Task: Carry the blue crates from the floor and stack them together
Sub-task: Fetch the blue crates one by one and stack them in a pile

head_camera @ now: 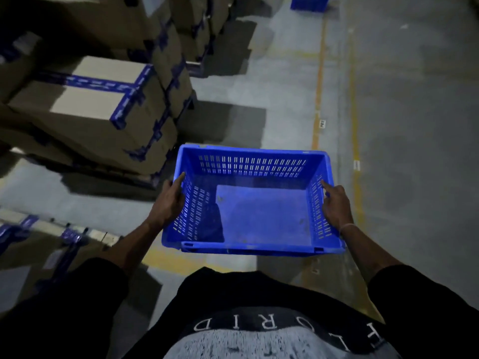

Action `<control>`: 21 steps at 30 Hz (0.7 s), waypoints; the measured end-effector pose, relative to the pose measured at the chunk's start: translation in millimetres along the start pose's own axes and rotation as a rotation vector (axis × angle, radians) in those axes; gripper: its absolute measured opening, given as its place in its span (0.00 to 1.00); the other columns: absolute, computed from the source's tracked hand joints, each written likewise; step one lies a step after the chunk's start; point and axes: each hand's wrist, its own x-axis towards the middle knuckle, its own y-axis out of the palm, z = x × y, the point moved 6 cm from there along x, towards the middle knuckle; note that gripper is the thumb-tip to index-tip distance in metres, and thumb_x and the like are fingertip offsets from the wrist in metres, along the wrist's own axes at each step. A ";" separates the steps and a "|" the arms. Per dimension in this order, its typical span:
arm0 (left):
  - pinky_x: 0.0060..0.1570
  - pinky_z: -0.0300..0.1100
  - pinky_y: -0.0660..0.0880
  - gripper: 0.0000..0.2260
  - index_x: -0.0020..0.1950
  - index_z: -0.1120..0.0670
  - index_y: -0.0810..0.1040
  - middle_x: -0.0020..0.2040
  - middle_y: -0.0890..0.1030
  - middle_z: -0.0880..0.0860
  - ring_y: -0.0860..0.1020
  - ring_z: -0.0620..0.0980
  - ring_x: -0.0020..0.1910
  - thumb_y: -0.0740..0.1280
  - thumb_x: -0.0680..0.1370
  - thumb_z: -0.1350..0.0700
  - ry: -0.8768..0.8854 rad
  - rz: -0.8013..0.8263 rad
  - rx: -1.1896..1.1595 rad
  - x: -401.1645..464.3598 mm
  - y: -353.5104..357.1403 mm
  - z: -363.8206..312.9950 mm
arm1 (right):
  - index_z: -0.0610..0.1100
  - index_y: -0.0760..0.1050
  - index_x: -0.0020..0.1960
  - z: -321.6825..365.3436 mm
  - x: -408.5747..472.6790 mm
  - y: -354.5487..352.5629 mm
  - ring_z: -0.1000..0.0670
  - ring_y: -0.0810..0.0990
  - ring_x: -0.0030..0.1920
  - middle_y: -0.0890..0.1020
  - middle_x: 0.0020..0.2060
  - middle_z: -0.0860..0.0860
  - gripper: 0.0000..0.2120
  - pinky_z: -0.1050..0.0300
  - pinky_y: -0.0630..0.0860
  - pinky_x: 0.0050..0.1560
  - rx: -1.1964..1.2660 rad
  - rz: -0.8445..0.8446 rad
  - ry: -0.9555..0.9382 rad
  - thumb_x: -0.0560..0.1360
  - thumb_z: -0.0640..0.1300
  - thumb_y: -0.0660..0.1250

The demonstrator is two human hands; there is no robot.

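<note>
I hold the empty blue slotted plastic crate [252, 200], left hand [168, 200] and right hand [335, 206] gripping its short sides; another blue crate [309, 2] lies far ahead.

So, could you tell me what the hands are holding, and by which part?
The blue crate, held by its two short side walls: left hand, right hand.

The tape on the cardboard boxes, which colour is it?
Blue. The tape crosses the top of a box at the left of the head view.
</note>
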 end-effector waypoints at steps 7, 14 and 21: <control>0.54 0.56 0.78 0.30 0.83 0.43 0.51 0.62 0.69 0.56 0.78 0.57 0.50 0.60 0.83 0.53 0.053 0.049 0.021 137.2 8.1 -47.1 | 0.44 0.68 0.74 -12.2 103.8 -36.5 0.38 0.76 0.55 0.71 0.58 0.39 0.23 0.58 0.67 0.56 0.018 -0.056 0.068 0.80 0.34 0.59; 0.58 0.54 0.75 0.32 0.83 0.48 0.54 0.58 0.74 0.59 0.74 0.57 0.53 0.58 0.79 0.49 0.139 0.070 0.029 313.2 30.7 -66.9 | 0.41 0.68 0.74 -11.3 238.5 -49.9 0.36 0.75 0.55 0.71 0.58 0.36 0.23 0.56 0.68 0.56 0.018 -0.105 0.101 0.79 0.32 0.58; 0.55 0.56 0.75 0.31 0.83 0.50 0.54 0.57 0.73 0.58 0.73 0.55 0.51 0.58 0.80 0.51 0.184 0.113 0.057 472.0 27.3 -92.7 | 0.43 0.67 0.75 6.4 366.2 -70.7 0.38 0.75 0.56 0.70 0.59 0.38 0.23 0.59 0.66 0.53 0.043 -0.140 0.165 0.80 0.33 0.57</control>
